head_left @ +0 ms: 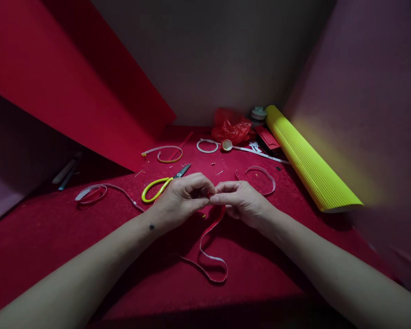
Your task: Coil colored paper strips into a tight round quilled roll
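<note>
Presently, left hand [187,196] and right hand [241,201] pinch the red strip [214,258], apparently coiling it; next calls for even tension.

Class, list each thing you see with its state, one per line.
Left hand: fingers curled
Right hand: holding red strip
Red strip: held at one end, otherwise loosely curved
Scissors: lying, partly hidden
Yellow sheet: rolled up
Plastic bag: crumpled
Red board: tilted

There are two hands [183,195] [245,201], one scissors [171,179], one roll [310,164].
</note>
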### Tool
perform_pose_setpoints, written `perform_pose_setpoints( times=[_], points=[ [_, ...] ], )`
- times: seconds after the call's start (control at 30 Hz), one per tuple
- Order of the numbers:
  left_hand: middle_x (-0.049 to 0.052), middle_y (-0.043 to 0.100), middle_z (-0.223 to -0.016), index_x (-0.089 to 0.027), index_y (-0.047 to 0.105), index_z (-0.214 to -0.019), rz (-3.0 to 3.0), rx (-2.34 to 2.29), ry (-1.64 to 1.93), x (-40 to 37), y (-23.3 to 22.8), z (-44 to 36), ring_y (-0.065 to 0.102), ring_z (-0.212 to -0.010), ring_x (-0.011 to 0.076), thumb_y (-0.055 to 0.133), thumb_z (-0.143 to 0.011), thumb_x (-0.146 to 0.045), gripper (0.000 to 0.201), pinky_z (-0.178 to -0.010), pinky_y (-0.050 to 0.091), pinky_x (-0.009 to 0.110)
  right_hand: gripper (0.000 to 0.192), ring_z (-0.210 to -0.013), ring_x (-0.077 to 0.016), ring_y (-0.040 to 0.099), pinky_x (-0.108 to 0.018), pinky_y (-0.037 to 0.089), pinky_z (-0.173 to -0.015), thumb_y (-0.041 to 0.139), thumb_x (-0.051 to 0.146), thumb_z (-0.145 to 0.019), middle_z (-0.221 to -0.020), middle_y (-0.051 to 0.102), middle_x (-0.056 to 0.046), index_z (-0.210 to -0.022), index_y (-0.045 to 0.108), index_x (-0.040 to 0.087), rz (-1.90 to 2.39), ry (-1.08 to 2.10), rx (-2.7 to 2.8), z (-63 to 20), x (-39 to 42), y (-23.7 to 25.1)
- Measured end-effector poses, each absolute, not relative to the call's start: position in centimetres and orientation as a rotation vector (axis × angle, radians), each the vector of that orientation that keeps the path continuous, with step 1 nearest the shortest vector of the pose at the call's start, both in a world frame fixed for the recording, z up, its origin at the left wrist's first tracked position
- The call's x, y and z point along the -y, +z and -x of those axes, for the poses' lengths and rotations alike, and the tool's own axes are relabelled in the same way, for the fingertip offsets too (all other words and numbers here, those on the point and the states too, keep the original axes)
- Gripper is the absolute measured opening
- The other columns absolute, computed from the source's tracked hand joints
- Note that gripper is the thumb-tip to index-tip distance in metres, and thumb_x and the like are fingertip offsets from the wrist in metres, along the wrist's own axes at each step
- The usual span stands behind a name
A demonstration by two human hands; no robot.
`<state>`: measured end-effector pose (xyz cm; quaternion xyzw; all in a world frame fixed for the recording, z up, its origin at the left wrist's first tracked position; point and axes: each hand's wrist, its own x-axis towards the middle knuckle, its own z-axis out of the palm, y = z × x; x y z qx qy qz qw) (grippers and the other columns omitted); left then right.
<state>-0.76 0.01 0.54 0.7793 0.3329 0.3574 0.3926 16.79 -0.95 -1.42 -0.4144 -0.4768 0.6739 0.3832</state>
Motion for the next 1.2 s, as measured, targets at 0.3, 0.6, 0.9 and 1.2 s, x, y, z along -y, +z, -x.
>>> perform_pose_setpoints(
  times=[0.3,0.6,0.9,1.2],
  points=[
    [0.000,0.061,-0.075,-0.015,0.062,-0.091,-1.687,-0.809,0.758,-0.4,1.5,1.6,0.057,-0.064,0.0105,0.067,-0.074,-0.020,0.019,-0.062,0.050,0.024,0.022,-0.033,-0.0013,0.031,-0.018,0.018,-0.033,0.080,0.028,-0.058,-0.046,0.050,0.007,-0.068,0.066,0.014,1.031,1.639,1.177,-16.8,1.1,-0.8],
    [0.001,0.064,-0.077,-0.019,0.069,-0.098,-2.266,-0.748,0.735,-0.2,1.7,1.8,0.058,-0.070,0.0111,0.058,-0.083,-0.017,0.019,-0.066,0.046,0.022,0.020,-0.033,-0.0015,0.030,-0.018,0.015,-0.032,0.078,0.023,-0.056,-0.043,0.047,0.008,-0.061,0.061,0.013,1.001,1.873,1.146,-17.0,0.6,-1.2],
    [0.004,0.067,-0.077,-0.018,0.070,-0.088,-2.414,-0.705,0.751,-0.2,1.8,1.9,0.061,-0.069,0.0122,0.060,-0.082,-0.022,0.012,-0.063,0.047,0.020,0.023,-0.034,-0.0012,0.028,-0.017,0.015,-0.032,0.079,0.023,-0.055,-0.043,0.044,0.008,-0.060,0.059,0.012,0.938,2.025,1.116,-17.0,0.7,-1.2],
    [0.005,0.067,-0.076,-0.015,0.068,-0.087,-2.487,-0.644,0.760,-0.2,1.6,1.9,0.060,-0.067,0.0110,0.060,-0.083,-0.020,0.010,-0.063,0.046,0.020,0.022,-0.034,-0.0016,0.026,-0.016,0.017,-0.032,0.078,0.025,-0.058,-0.039,0.039,0.009,-0.059,0.059,0.013,0.918,2.070,1.192,-17.3,0.5,-1.3]
  ],
)
